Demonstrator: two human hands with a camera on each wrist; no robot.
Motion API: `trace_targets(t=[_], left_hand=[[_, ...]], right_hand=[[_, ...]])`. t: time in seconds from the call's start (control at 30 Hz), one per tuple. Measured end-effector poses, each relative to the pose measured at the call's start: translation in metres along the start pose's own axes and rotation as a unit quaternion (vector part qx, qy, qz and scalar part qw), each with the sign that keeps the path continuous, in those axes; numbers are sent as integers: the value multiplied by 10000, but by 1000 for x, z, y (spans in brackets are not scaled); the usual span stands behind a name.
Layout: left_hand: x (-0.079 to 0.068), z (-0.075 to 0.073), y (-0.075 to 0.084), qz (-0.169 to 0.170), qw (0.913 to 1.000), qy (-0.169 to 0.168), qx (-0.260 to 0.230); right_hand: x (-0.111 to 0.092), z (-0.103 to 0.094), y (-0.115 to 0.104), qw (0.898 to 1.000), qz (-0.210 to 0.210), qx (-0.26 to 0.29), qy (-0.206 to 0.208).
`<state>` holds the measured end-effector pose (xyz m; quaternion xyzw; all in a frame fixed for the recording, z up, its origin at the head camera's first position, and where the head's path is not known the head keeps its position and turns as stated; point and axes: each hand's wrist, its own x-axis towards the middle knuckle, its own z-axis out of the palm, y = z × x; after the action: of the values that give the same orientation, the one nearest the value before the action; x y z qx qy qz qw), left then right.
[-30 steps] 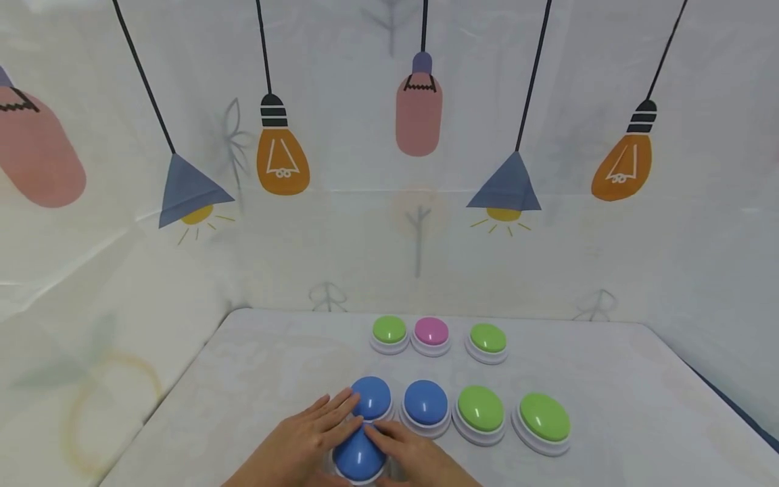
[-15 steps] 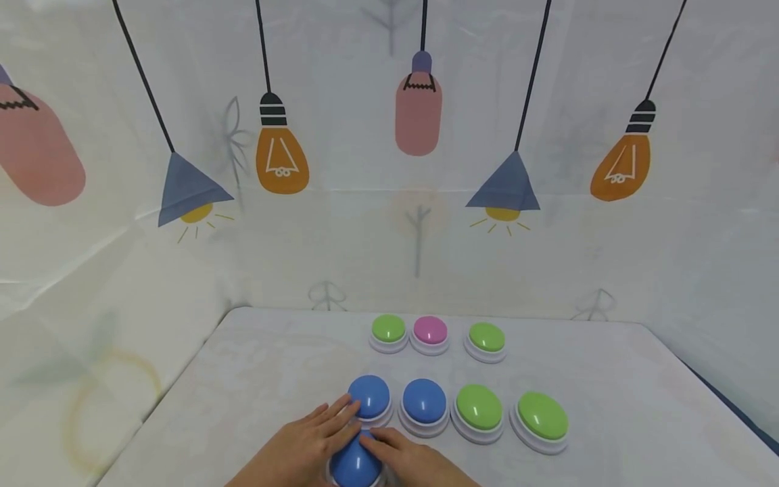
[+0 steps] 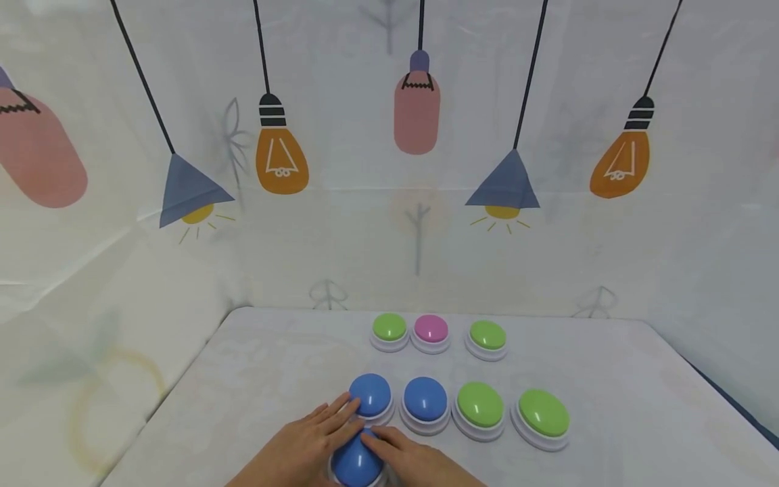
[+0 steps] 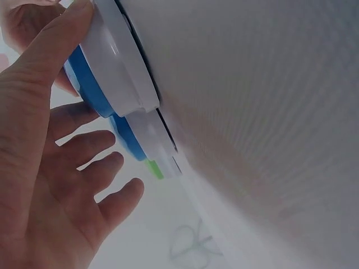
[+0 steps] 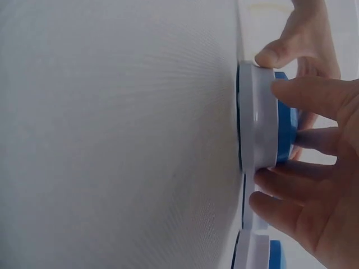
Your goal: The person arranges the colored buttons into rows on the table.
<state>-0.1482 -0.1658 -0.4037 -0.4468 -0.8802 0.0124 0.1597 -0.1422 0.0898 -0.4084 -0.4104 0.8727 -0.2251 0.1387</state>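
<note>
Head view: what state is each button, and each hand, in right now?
Nearest glossy blue domed button: upright, gripped; pressed or not, unclear.
Left hand: holds that button.
Right hand: holds it too.
Two glossy blue domed buttons behind: upright; left one partly covered.
Four round green buttons: upright, untouched.
Round pink button: upright, untouched.

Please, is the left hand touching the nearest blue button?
Touching: the right wrist view shows the left hand with its thumb tip against the white base of the nearest blue button.

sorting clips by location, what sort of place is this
Probably a screened-off tabletop workspace: a pale table, dome buttons set out on it, and a lamp-print sheet behind.
</note>
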Motion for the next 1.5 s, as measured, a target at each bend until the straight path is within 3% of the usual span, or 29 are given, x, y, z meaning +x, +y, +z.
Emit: trace_targets(t=[0.17, 0.53, 0.83, 1.13, 1.33, 1.5], left_hand=[[1, -2, 1, -197, 9992, -280, -197], [1, -3, 0, -210, 9984, -235, -473], [2, -11, -1, -755, 9884, -645, -1146], [2, -22, -8, -1224, 9765, -612, -1663], [9, -23, -18, -1635, 9719, -427, -1637], [18, -20, -28, -1817, 9701, -278, -1586]], right_hand=[[-2, -5, -4, 10000, -45, -53, 2], [-4, -9, -3, 9997, -214, 0, 87], [-2, -11, -8, 9995, 136, 276, 31], [-7, -26, -9, 9960, 438, 263, 734], [-14, -51, -2, 9858, 439, 120, 1617], [-9, -71, 12, 9810, 722, -131, 1795]])
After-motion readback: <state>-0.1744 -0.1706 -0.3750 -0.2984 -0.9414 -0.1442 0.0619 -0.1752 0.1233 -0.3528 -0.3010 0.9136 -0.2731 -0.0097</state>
